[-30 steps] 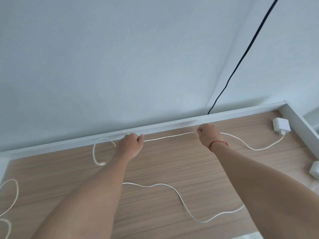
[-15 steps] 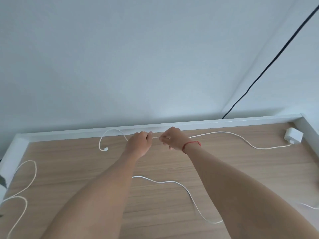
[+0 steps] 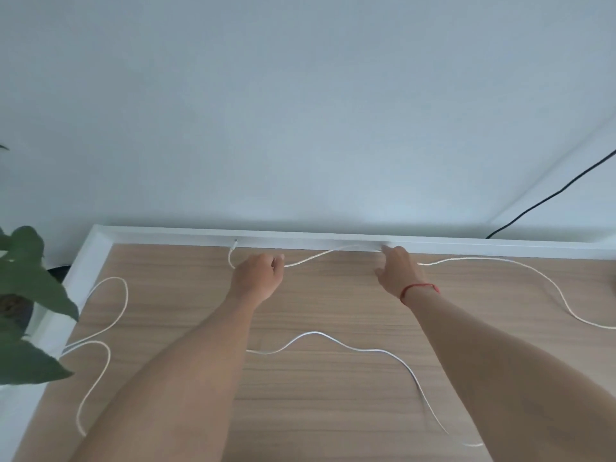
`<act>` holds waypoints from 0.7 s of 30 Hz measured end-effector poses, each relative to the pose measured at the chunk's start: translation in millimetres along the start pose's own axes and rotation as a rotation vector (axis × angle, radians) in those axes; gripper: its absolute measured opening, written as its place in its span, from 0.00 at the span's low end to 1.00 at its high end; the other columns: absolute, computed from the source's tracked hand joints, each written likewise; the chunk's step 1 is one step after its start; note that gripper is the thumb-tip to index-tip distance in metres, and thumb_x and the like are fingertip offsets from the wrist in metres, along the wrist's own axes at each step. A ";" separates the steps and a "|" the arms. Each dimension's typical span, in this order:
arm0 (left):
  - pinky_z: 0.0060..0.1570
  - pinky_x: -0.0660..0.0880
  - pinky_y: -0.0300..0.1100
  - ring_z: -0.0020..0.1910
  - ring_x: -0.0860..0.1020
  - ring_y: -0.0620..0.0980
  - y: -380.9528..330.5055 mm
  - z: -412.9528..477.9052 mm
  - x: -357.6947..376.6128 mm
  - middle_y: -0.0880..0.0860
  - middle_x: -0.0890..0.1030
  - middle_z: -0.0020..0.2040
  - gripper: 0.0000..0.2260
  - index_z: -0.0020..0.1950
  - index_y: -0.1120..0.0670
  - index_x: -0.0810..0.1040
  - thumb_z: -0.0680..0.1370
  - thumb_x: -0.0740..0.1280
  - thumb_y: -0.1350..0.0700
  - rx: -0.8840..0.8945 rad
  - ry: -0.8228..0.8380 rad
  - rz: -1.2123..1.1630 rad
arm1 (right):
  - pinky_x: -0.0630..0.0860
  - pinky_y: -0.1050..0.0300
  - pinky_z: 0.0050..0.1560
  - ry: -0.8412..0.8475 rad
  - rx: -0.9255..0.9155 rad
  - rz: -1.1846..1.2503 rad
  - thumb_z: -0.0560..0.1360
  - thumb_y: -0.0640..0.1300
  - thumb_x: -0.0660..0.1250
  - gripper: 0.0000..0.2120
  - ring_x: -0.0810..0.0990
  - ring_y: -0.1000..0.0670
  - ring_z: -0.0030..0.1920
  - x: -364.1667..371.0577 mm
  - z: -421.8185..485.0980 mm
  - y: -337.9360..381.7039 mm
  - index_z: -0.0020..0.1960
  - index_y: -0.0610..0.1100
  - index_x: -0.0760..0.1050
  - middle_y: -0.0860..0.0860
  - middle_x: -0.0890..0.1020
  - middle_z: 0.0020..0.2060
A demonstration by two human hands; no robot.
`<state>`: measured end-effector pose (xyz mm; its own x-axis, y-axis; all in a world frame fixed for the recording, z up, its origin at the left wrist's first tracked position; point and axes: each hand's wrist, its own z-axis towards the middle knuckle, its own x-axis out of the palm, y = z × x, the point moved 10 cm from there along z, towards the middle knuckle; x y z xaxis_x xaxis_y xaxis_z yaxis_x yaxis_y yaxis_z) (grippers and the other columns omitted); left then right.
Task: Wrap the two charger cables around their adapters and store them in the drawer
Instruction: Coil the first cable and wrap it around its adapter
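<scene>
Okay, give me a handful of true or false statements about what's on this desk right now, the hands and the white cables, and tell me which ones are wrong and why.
1. The left hand is closed on the far white cable. True.
2. A charger adapter lies on the desk between the hands. False: no adapter shows in this view, only cable.
3. The right hand wears a red string at the wrist. True.
4. The near white cable is lifted off the desk. False: it lies loose on the wood, untouched.
5. A leafy plant sits at the left edge. True.
</scene>
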<state>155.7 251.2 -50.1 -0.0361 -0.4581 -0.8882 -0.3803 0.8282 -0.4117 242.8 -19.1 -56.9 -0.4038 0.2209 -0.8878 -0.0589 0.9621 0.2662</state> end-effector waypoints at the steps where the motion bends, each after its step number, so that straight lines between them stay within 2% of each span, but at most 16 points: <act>1: 0.39 0.69 0.45 0.44 0.77 0.60 5.3 0.6 0.0 0.54 0.75 0.36 0.21 0.30 0.53 0.66 0.83 0.53 0.48 -0.009 0.000 -0.007 | 0.73 0.51 0.53 0.017 -0.069 0.024 0.77 0.41 0.63 0.19 0.76 0.39 0.60 6.8 -1.4 21.6 0.68 0.43 0.71 0.43 0.73 0.62; 3: 0.46 0.72 0.46 0.42 0.77 0.59 15.4 1.3 -0.5 0.53 0.74 0.34 0.21 0.30 0.53 0.66 0.83 0.54 0.49 -0.024 0.001 -0.002 | 0.71 0.50 0.63 0.034 -0.194 0.078 0.77 0.44 0.65 0.21 0.73 0.42 0.65 17.1 -3.2 63.2 0.70 0.44 0.71 0.44 0.73 0.66; 4: 0.54 0.72 0.47 0.39 0.75 0.58 20.9 2.1 -2.5 0.51 0.73 0.31 0.21 0.29 0.53 0.66 0.82 0.54 0.50 -0.024 -0.011 0.018 | 0.70 0.50 0.64 0.064 -0.231 0.075 0.77 0.45 0.65 0.21 0.73 0.42 0.66 23.6 -3.8 80.6 0.70 0.45 0.71 0.44 0.73 0.66; 6: 0.68 0.64 0.49 0.35 0.71 0.56 34.3 3.4 -10.5 0.48 0.69 0.25 0.22 0.28 0.54 0.65 0.82 0.54 0.52 -0.022 -0.047 0.075 | 0.70 0.49 0.64 0.129 -0.259 0.037 0.78 0.46 0.63 0.22 0.73 0.43 0.66 36.9 -3.2 103.4 0.72 0.48 0.68 0.44 0.74 0.66; 8: 0.66 0.65 0.48 0.35 0.70 0.56 55.0 3.4 -16.3 0.48 0.68 0.25 0.22 0.28 0.54 0.66 0.82 0.54 0.52 -0.054 -0.039 0.077 | 0.71 0.50 0.62 0.154 -0.244 0.012 0.79 0.45 0.61 0.20 0.74 0.43 0.64 43.8 -2.1 113.6 0.71 0.51 0.69 0.45 0.76 0.64; 11: 0.66 0.62 0.49 0.43 0.77 0.57 94.5 1.6 -23.5 0.53 0.78 0.33 0.24 0.33 0.55 0.72 0.82 0.52 0.44 -0.139 0.005 0.079 | 0.72 0.54 0.51 0.146 -0.216 -0.007 0.79 0.44 0.59 0.12 0.78 0.42 0.56 49.5 -0.5 119.9 0.59 0.50 0.78 0.46 0.81 0.55; 14: 0.66 0.58 0.50 0.47 0.78 0.56 114.3 0.5 -31.9 0.53 0.80 0.38 0.24 0.36 0.56 0.73 0.79 0.55 0.38 -0.114 -0.006 0.121 | 0.68 0.57 0.43 0.146 -0.206 0.016 0.77 0.43 0.60 0.10 0.79 0.42 0.51 57.2 0.0 132.1 0.50 0.47 0.80 0.47 0.82 0.49; 16: 0.64 0.59 0.49 0.50 0.77 0.56 123.2 -0.2 -32.6 0.54 0.80 0.42 0.22 0.38 0.55 0.72 0.79 0.58 0.39 -0.100 0.001 0.099 | 0.70 0.57 0.43 0.156 -0.220 0.036 0.77 0.42 0.61 0.09 0.79 0.42 0.50 62.4 0.1 144.1 0.49 0.45 0.80 0.47 0.82 0.47; 19: 0.61 0.62 0.49 0.58 0.74 0.58 140.4 0.6 -29.9 0.56 0.78 0.53 0.19 0.50 0.56 0.76 0.80 0.57 0.41 -0.122 0.010 0.147 | 0.74 0.55 0.45 0.159 -0.248 0.085 0.76 0.42 0.63 0.08 0.80 0.43 0.48 68.7 0.3 159.8 0.46 0.45 0.81 0.47 0.83 0.46; 21: 0.60 0.64 0.49 0.60 0.71 0.58 149.2 0.9 -29.6 0.57 0.76 0.56 0.18 0.54 0.57 0.75 0.81 0.58 0.43 -0.130 -0.006 0.195 | 0.76 0.53 0.47 0.149 -0.266 0.104 0.75 0.41 0.63 0.08 0.80 0.44 0.48 72.5 -1.2 169.8 0.46 0.44 0.82 0.47 0.82 0.45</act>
<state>100.8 388.7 -85.4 -0.1150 -0.2913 -0.9497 -0.4825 0.8521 -0.2029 202.4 160.1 -75.6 -0.5481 0.2709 -0.7913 -0.2393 0.8557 0.4587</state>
